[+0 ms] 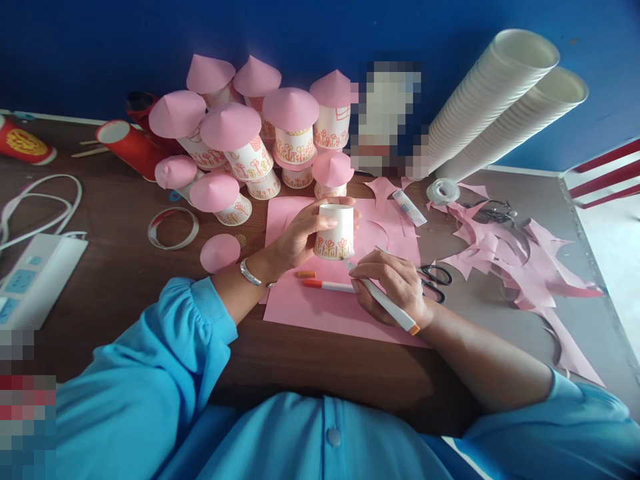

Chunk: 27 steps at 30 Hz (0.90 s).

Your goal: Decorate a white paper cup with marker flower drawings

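Note:
A small white paper cup (pixel 338 230) is gripped in my left hand (pixel 305 230), with red flowers and yellowish stems drawn around its lower part. My right hand (pixel 393 287) is closed around a white marker (pixel 387 305) with an orange end, its tip at the cup's bottom edge. Beneath both hands lie pink paper sheets (pixel 290 303). On them rest a red-capped marker (pixel 330 286) and a loose orange-brown cap (pixel 307 274). Black-handled scissors (pixel 436 275) sit just right of my right hand, partly hidden by it.
Several decorated cups with pink cone roofs (pixel 233 127) stand at the back. Tall stacks of white cups (pixel 493 100) lean against the blue wall. Pink scraps (pixel 520 250) and clear tape (pixel 444 191) lie right; a tape ring (pixel 173 229), pink cone (pixel 220 253) and power strip (pixel 47 277) lie left.

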Each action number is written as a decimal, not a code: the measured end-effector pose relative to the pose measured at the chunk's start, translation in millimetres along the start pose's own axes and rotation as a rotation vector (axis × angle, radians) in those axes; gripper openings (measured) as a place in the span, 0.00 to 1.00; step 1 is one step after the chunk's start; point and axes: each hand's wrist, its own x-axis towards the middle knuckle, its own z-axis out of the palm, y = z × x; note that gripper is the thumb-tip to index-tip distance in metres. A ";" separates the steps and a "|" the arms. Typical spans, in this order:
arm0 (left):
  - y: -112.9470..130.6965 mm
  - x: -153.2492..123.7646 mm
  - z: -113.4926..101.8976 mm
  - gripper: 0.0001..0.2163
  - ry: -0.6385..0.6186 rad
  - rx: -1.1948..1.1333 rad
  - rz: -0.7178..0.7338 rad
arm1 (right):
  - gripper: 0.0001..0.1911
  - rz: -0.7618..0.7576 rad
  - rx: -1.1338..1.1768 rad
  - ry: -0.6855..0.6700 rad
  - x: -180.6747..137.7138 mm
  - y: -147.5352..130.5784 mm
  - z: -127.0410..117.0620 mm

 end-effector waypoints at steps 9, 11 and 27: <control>1.8 -0.4 2.8 0.24 0.008 0.023 -0.017 | 0.12 -0.015 -0.003 0.009 -1.5 -0.7 0.0; 1.4 -1.0 3.0 0.24 0.024 0.025 -0.017 | 0.11 -0.014 -0.007 0.008 -1.8 -1.1 1.4; -0.3 -2.6 2.8 0.24 0.071 0.072 0.002 | 0.17 0.013 -0.010 -0.011 -0.2 -0.2 2.2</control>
